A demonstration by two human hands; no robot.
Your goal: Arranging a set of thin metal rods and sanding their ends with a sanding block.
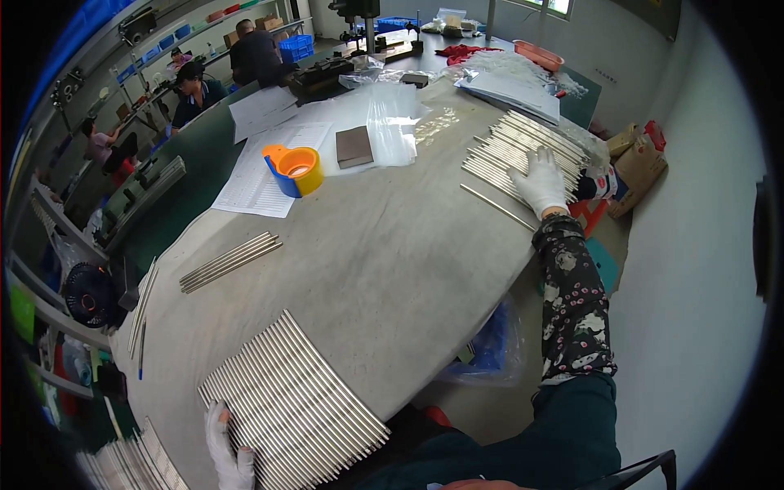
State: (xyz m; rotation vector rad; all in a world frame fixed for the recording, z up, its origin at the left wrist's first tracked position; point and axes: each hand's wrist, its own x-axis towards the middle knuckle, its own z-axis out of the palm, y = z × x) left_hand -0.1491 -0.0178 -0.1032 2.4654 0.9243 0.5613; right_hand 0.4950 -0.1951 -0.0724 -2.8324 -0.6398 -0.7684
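The right hand [541, 181], in a white glove, has its grip spread, fingers apart and laid flat over a pile of slim, silvery metal rods [502, 153] at the far right of the grey, curved-edge surface [367, 253]. The left hand [225, 457], gloved in white with bare fingertips, touches the left edge of a broad row of parallel silvery rods [294, 392] at the near edge; whether its grip is closed on any rod cannot be told. The piled rods lie directly beneath the right grip; the row extends rightward from the left grip. One loose metal rod [495, 205] lies just beside the pile, on its near side. A small bundle of metal rods [230, 261] lies beyond the row, well apart from the right hand. Farther back are an orange-and-blue tape dispenser [284, 157], a brown rectangular block [354, 147] resting on clear plastic sheeting [392, 122], and a white printed sheet [261, 186] partly beneath the dispenser.
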